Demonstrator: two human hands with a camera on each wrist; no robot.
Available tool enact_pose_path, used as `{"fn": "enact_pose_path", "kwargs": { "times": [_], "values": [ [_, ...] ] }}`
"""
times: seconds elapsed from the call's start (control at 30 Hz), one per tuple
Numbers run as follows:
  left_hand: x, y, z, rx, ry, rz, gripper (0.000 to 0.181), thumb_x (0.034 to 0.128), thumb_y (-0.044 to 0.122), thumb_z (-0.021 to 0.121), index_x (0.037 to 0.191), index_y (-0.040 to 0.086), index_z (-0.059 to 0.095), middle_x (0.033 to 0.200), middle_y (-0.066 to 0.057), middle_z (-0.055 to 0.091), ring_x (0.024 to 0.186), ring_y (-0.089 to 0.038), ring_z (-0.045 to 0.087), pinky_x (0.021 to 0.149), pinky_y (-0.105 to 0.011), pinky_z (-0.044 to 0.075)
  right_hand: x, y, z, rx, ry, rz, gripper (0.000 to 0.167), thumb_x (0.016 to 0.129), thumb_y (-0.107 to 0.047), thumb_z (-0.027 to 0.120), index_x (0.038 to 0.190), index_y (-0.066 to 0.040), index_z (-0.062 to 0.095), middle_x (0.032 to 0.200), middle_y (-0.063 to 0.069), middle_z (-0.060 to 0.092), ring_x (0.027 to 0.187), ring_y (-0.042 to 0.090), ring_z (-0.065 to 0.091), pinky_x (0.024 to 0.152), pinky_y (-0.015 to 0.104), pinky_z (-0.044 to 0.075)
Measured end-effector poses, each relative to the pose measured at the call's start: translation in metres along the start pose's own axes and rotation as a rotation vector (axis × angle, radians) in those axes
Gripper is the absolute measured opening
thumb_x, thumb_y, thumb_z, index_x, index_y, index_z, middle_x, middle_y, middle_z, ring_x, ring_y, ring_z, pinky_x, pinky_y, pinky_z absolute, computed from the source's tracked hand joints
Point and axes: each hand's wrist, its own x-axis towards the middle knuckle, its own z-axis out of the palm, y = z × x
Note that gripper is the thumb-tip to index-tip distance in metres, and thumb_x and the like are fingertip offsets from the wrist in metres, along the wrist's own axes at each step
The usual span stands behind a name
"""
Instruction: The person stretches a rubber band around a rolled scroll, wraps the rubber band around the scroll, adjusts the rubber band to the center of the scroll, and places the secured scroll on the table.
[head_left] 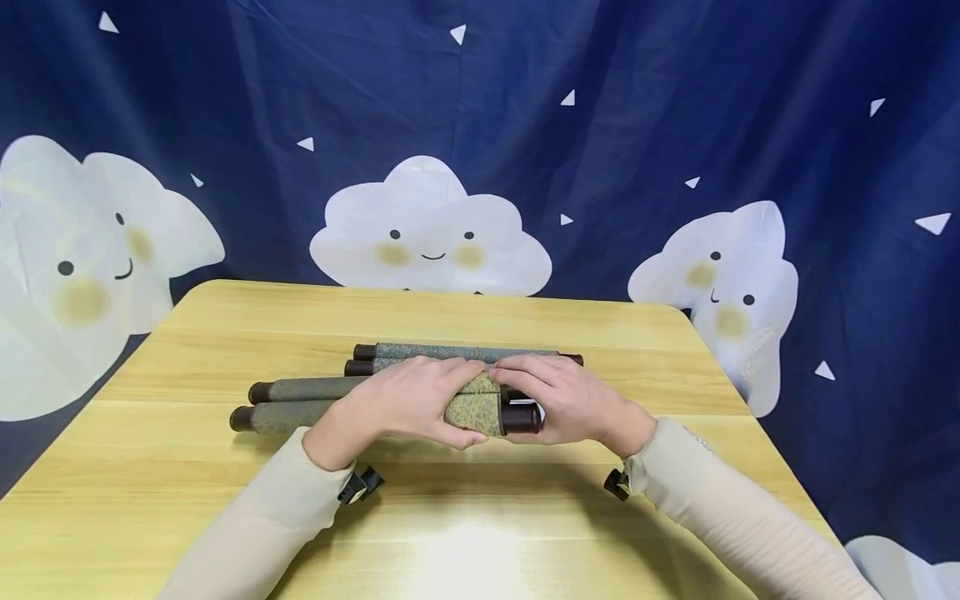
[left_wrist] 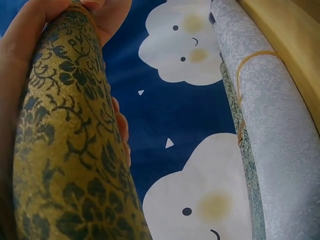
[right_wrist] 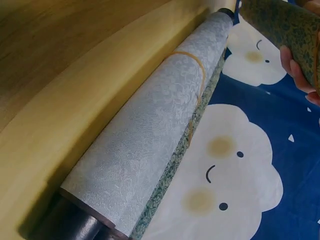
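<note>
Two rolled hanging scrolls with dark end knobs lie side by side across the hands in the head view. The near scroll (head_left: 474, 414) has yellowish-green cloth with a dark floral pattern. My left hand (head_left: 420, 400) grips the pair, fingers over the top and thumb on the near side. At the right end, near the dark knobs, my right hand (head_left: 566, 397) holds them too, its fingertips meeting the left hand's. The left wrist view shows the patterned scroll (left_wrist: 75, 145) up close, with fingers around its far side. The hands hide the scrolls' middle.
Behind the hands, a pale grey scroll (right_wrist: 135, 130) tied with a thin tan band and a green patterned scroll (right_wrist: 167, 187) lie side by side on the wooden table (head_left: 225, 517). A blue curtain (head_left: 637, 50) with clouds hangs beyond the far edge.
</note>
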Motion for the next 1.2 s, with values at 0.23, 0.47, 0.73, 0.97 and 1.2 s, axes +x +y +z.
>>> {"fn": "enact_pose_path", "kwargs": {
  "times": [0.23, 0.47, 0.73, 0.97, 1.2],
  "values": [
    [0.001, -0.004, 0.0, -0.007, 0.028, -0.034, 0.079, 0.0818, 0.065, 0.063, 0.133, 0.007, 0.051, 0.109, -0.002, 0.065, 0.074, -0.014, 0.063, 0.066, -0.029, 0.055, 0.005, 0.004, -0.006, 0.001, 0.012, 0.007, 0.074, 0.074, -0.054, 0.08, 0.122, -0.001, 0.061, 0.116, 0.013, 0.062, 0.105, 0.027, 0.06, 0.094, 0.037, 0.05],
    [0.002, -0.011, 0.002, -0.06, 0.026, -0.149, 0.07, 0.0791, 0.065, 0.064, 0.128, 0.017, 0.052, 0.097, 0.007, 0.059, 0.073, -0.008, 0.056, 0.06, -0.025, 0.05, 0.012, 0.0, -0.021, 0.073, 0.199, 0.065, 0.063, 0.085, -0.05, 0.073, 0.117, 0.004, 0.062, 0.113, 0.017, 0.061, 0.1, 0.03, 0.059, 0.089, 0.039, 0.05],
    [0.003, -0.013, 0.006, -0.036, 0.024, -0.216, 0.076, 0.0782, 0.067, 0.064, 0.131, 0.014, 0.051, 0.103, 0.001, 0.063, 0.075, -0.012, 0.059, 0.063, -0.029, 0.052, -0.005, -0.007, -0.011, 0.068, 0.344, 0.321, 0.051, 0.099, -0.042, 0.056, 0.117, 0.004, 0.062, 0.114, 0.018, 0.061, 0.102, 0.03, 0.06, 0.094, 0.031, 0.046],
    [0.004, -0.011, 0.009, -0.026, -0.008, -0.264, 0.084, 0.0793, 0.067, 0.064, 0.139, 0.011, 0.047, 0.118, -0.008, 0.064, 0.086, -0.023, 0.065, 0.074, -0.038, 0.056, -0.01, -0.015, 0.0, 0.157, 0.52, 0.496, 0.051, 0.102, -0.037, 0.052, 0.117, 0.011, 0.059, 0.109, 0.023, 0.061, 0.094, 0.032, 0.059, 0.082, 0.031, 0.05],
    [0.007, -0.01, 0.014, -0.012, -0.03, -0.295, 0.087, 0.0796, 0.069, 0.062, 0.141, 0.009, 0.045, 0.128, -0.011, 0.061, 0.091, -0.027, 0.066, 0.079, -0.041, 0.055, 0.001, -0.034, 0.001, 0.381, 0.53, 0.807, 0.026, 0.1, -0.003, 0.052, 0.12, 0.015, 0.052, 0.109, 0.025, 0.058, 0.091, 0.041, 0.058, 0.08, 0.019, 0.049]
  ]
}}
